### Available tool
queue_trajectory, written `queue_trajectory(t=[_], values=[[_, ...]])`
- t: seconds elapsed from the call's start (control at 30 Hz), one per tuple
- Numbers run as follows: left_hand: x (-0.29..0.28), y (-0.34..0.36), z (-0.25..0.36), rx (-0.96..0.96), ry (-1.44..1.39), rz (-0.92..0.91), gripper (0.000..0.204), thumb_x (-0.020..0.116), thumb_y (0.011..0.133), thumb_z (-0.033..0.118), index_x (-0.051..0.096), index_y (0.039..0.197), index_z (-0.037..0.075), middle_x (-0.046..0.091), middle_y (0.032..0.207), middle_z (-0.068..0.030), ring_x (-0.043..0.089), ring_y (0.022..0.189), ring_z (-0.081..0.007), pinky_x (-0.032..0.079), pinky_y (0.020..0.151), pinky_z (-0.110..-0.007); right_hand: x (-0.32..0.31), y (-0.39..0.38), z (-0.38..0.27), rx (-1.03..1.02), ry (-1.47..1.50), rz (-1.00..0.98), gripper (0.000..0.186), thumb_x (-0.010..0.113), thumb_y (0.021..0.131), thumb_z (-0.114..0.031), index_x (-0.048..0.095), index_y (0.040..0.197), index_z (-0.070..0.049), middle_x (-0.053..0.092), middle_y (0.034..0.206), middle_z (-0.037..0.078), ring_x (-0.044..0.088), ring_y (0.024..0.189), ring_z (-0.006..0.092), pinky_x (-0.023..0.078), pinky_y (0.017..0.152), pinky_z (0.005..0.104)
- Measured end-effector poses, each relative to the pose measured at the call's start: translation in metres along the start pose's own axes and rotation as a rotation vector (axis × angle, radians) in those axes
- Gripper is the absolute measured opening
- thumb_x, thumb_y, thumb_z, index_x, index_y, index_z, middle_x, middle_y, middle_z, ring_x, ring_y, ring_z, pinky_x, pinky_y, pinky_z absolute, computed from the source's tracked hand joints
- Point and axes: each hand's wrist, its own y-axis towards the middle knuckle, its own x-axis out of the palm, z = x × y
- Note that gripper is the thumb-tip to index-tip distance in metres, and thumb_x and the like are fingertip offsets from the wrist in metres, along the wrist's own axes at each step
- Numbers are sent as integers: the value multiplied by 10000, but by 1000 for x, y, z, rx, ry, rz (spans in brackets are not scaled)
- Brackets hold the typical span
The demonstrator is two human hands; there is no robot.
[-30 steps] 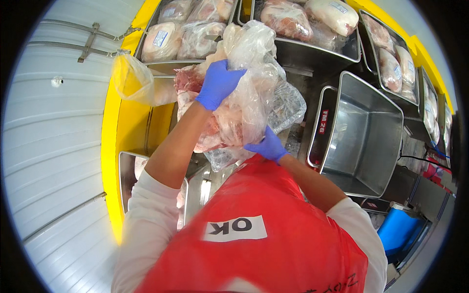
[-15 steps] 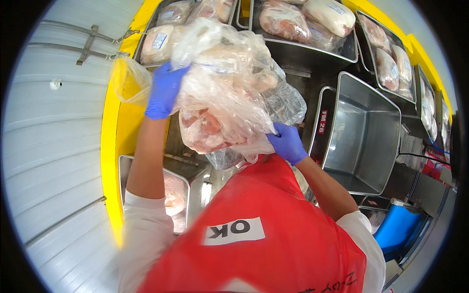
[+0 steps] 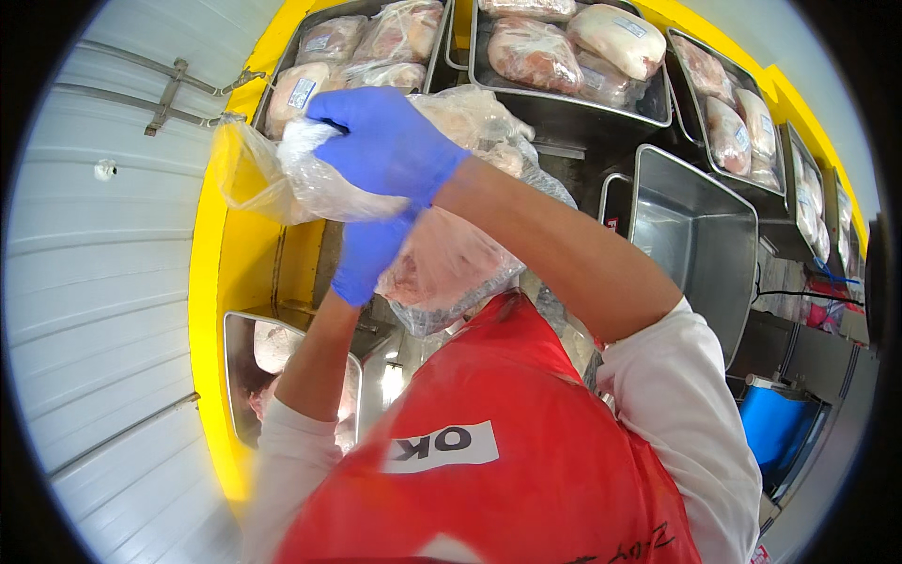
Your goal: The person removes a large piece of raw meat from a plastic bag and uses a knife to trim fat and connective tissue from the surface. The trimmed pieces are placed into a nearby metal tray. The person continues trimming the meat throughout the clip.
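A large piece of raw meat in a clear plastic bag point(image 3: 451, 258) lies in front of me, close to my red apron. My right hand point(image 3: 387, 141), in a blue glove, reaches across to the left and is closed on the gathered plastic of the bag. Loose film point(image 3: 254, 174) trails leftward from that grip. Just below it, my left hand point(image 3: 369, 258), also blue-gloved, is against the bunched bag; its fingers are mostly hidden by my right hand and the plastic.
Metal bins point(image 3: 587, 99) holding wrapped meat pieces line a yellow frame point(image 3: 209, 282) along the far side. An open metal bin point(image 3: 691, 254) stands to the right. Another bin with meat point(image 3: 240, 376) sits low at left, beside a white panelled wall point(image 3: 103, 310).
My right hand has moved from the bag's near right side across to its upper left, bunching the plastic. The left hand has shifted down and right, beneath it.
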Motion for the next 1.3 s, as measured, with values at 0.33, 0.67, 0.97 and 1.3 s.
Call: queue_trajectory(t=[0.33, 0.67, 0.97, 1.3], values=[[-134, 13, -50, -480, -1713, 637, 439, 714, 964, 110, 614, 1367, -33, 700, 1237, -117, 674, 1150, -238, 553, 1002, -375, -62, -188, 118, 405, -330, -99, 852, 918, 756, -381, 566, 1453, -41, 605, 1341, 225, 601, 1254, 387, 487, 1086, 455], [-149, 57, -54, -383, -840, 644, 408, 789, 945, 182, 697, 1269, -47, 716, 1206, -107, 664, 1054, -187, 549, 918, -349, -1, -219, 128, 301, -533, 56, 795, 881, 789, -373, 556, 1428, -29, 606, 1350, 197, 558, 1259, 371, 472, 1055, 475], [22, 15, -47, 101, 22, 413, 581, 779, 776, 159, 635, 1305, -33, 673, 1232, -223, 594, 1202, -404, 450, 1052, -487, -31, -342, 169, 1036, 396, 504, 356, 622, 1077, -291, 699, 1214, 28, 708, 1051, 28, 626, 904, 106, 526, 834, 302], [40, 7, -111, 117, 160, 446, 552, 738, 818, 157, 622, 1330, -15, 618, 1295, -258, 561, 1210, -463, 423, 1082, -524, -81, -421, 228, 1132, 45, 568, 306, 643, 1047, -291, 754, 991, -12, 665, 827, 2, 544, 763, 106, 472, 714, 311]])
